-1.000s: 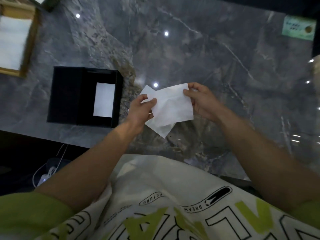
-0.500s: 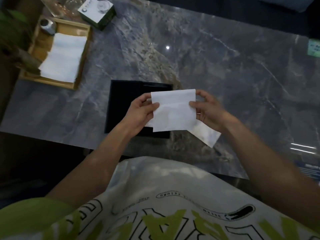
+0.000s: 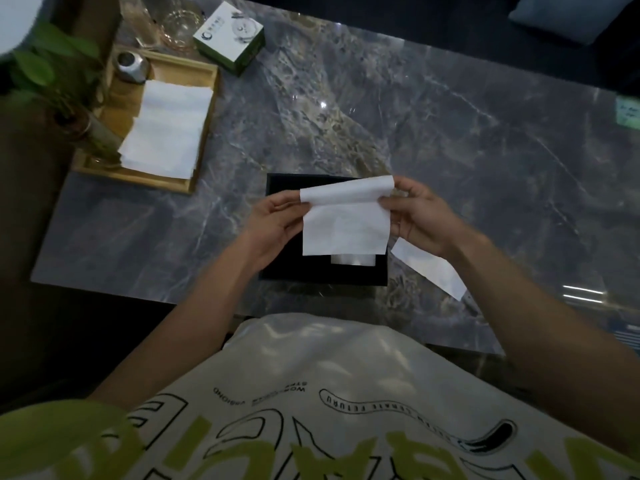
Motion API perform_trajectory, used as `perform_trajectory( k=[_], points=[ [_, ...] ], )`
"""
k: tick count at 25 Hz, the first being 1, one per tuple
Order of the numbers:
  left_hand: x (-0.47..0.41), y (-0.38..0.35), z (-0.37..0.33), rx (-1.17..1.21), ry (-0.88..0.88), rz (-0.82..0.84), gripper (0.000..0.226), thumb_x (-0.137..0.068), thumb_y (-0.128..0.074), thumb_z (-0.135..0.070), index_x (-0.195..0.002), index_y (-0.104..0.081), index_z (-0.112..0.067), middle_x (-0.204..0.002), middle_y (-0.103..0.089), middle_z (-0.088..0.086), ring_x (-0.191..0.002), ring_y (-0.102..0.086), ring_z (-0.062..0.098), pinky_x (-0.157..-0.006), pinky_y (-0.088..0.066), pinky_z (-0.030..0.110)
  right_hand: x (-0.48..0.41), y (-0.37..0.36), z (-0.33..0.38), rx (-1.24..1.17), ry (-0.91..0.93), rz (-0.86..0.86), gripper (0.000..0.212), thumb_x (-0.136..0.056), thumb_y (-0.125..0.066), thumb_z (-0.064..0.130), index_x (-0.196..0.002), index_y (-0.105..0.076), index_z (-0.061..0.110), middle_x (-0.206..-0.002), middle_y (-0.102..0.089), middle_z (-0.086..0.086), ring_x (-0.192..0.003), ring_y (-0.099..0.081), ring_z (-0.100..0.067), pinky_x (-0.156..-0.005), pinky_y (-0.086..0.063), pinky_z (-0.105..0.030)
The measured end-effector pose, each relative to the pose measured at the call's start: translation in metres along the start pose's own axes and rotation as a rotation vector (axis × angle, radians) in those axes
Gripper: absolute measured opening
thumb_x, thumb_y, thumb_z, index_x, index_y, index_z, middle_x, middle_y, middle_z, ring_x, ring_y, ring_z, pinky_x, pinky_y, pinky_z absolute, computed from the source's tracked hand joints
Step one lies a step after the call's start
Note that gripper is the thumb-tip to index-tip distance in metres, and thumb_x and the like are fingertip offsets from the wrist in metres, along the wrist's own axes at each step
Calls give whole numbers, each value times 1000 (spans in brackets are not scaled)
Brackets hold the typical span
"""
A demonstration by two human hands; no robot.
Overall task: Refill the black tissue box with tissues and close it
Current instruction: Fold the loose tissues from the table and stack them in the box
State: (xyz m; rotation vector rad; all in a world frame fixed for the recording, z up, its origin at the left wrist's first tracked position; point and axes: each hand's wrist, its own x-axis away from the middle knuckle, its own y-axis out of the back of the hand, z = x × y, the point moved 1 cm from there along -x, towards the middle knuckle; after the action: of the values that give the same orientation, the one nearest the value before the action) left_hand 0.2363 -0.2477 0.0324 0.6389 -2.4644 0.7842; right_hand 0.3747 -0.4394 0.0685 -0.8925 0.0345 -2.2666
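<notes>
The black tissue box [image 3: 294,271] lies open near the table's front edge, directly below my hands, with a sliver of white tissue [image 3: 353,260] showing inside. I hold a white tissue [image 3: 344,223] flat above the box, its top edge curling over. My left hand [image 3: 273,223] pinches its left edge and my right hand [image 3: 420,216] pinches its right edge. A second tissue [image 3: 429,268] lies on the table, partly under my right wrist.
A wooden tray [image 3: 204,109] at the back left holds a stack of white tissues [image 3: 166,129] and a small metal tin [image 3: 130,65]. A potted plant [image 3: 45,71], glassware [image 3: 180,22] and a green-white carton [image 3: 230,34] stand behind it. The table is grey marble [image 3: 450,140].
Both hands have carried the tissue left from bare table to over the black box, and it has been straightened and folded at the top. The other tissue has stayed on the table to the right.
</notes>
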Motion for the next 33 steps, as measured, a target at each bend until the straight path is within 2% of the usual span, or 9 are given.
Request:
perform_trajectory(
  k=[5,9,13,15,19,23,26,29,33],
  points=[
    [1,6,-8,24,-33,57,37,-93,-49,8,-78,-75,-14,-79,-76,-1,-79,-73,9,-73,-57,19,-2,-8,19,81,15,56,33,-94,-42,-10,-106,-65,10,-91,-76,-1,-87,-73,-17,-79,-60,-35],
    [-1,9,-12,25,-34,124,46,-94,-46,8,-69,-76,-17,-79,-76,-1,-80,-73,9,-73,-57,19,-2,-8,22,264,23,67,34,-95,-45,-6,-102,-71,15,-90,-76,2,-85,-72,-15,-72,-59,-30],
    [0,8,-16,-65,-29,142,42,-95,-43,9,-72,-71,-14,-78,-74,-1,-78,-72,9,-72,-58,21,0,-9,25,394,100,47,23,-95,-51,-1,-108,-69,6,-83,-76,6,-80,-72,-10,-67,-57,-24],
    [0,7,-20,-91,-34,143,42,-95,-41,9,-71,-67,-12,-73,-72,1,-72,-70,10,-69,-59,23,0,-11,25,455,145,26,24,-95,-52,-3,-95,-71,10,-78,-76,10,-78,-71,-6,-66,-56,-22],
    [-5,6,-22,-91,-37,144,50,-95,-40,8,-65,-71,-17,-68,-70,2,-66,-67,11,-65,-58,24,-1,-14,24,595,258,25,51,-84,-42,-21,-72,-74,17,-77,-73,4,-75,-66,-9,-66,-51,-23],
    [-7,5,-25,-101,-51,111,44,-94,-38,9,-70,-68,-12,-68,-70,2,-66,-66,12,-65,-59,24,2,-22,29,663,254,-5,53,-80,-31,-25,-85,-72,9,-67,-70,12,-61,-62,2,-57,-44,-11],
    [-6,3,-28,-122,-55,95,46,-93,-34,8,-70,-69,-10,-67,-71,1,-64,-67,10,-59,-56,20,-2,-23,27,635,269,-21,56,-81,-32,-22,-75,-75,14,-94,-67,-7,-85,-66,-13,-69,-50,-19],
    [-8,-2,-33,-29,44,62,34,-94,-35,-8,-90,-68,-14,-85,-74,5,-74,-70,16,-62,-57,23,-5,-22,27,603,260,-36,61,-83,-35,-20,-71,-77,24,-99,-66,-5,-96,-64,-23,-78,-52,-26],
    [-10,-4,-35,-186,18,91,17,-92,-59,-22,-105,-67,-29,-92,-71,-3,-77,-71,11,-64,-56,26,-4,-26,33,570,210,-27,59,-88,-35,-15,-67,-74,24,-91,-68,0,-88,-64,-15,-72,-50,-23]
  ],
)
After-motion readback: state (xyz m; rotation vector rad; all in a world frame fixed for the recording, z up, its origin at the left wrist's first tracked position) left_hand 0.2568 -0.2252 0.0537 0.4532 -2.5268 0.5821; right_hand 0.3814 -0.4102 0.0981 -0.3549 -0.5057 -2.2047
